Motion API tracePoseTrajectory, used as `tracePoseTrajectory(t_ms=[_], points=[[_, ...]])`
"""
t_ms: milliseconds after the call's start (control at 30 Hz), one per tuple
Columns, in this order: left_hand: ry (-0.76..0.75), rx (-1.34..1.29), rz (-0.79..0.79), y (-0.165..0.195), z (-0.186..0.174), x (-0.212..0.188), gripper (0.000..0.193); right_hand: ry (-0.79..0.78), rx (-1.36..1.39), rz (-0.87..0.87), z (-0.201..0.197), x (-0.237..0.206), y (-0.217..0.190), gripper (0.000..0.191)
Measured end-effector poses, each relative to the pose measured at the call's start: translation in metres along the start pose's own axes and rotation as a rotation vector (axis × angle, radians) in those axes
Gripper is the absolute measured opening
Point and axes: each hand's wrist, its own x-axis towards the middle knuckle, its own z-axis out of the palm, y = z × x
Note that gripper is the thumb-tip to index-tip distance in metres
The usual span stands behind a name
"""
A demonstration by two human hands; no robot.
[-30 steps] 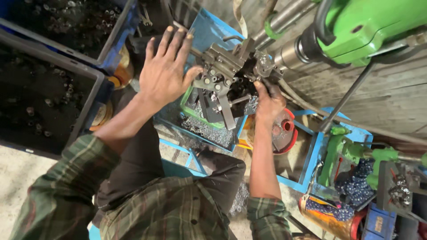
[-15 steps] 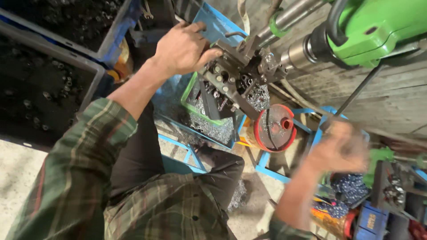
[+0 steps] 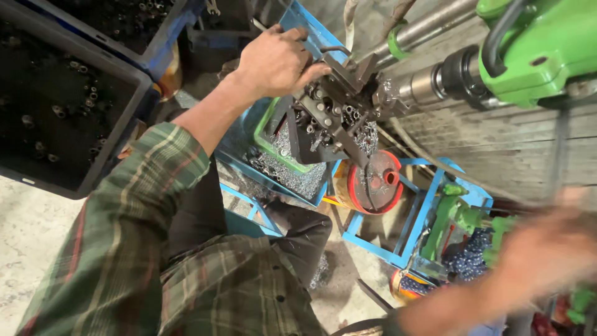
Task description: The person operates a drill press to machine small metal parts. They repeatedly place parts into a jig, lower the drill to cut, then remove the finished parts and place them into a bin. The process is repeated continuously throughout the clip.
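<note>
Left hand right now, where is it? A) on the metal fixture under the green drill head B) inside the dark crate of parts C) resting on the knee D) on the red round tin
A: the left hand lies on top of the metal fixture, just left of the green drill head; the right hand is a blur, off to the lower right.

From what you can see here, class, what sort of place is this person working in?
Most likely a small metalworking shop. A green drilling machine stands over a metal clamp that the left hand grips, metal shavings lie below, and a dark crate holds small metal parts.
</note>
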Motion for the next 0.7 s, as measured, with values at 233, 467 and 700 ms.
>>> tracePoseTrajectory(t_ms=[233, 467, 700], points=[[-0.055, -0.064, -0.045, -0.019, -0.016, -0.012, 0.060, -0.210, 1.007, 1.154, 0.179, -0.004, 0.162, 0.048], [-0.001, 0.007, -0.003, -0.023, -0.020, -0.015, 0.062, -0.042, 1.179, 1.441, 0.235, 0.042, 0.141, 0.054], [0.035, -0.008, 0.006, -0.039, -0.013, -0.021, 0.064, -0.022, 1.133, 1.367, 0.256, 0.049, 0.131, 0.051]])
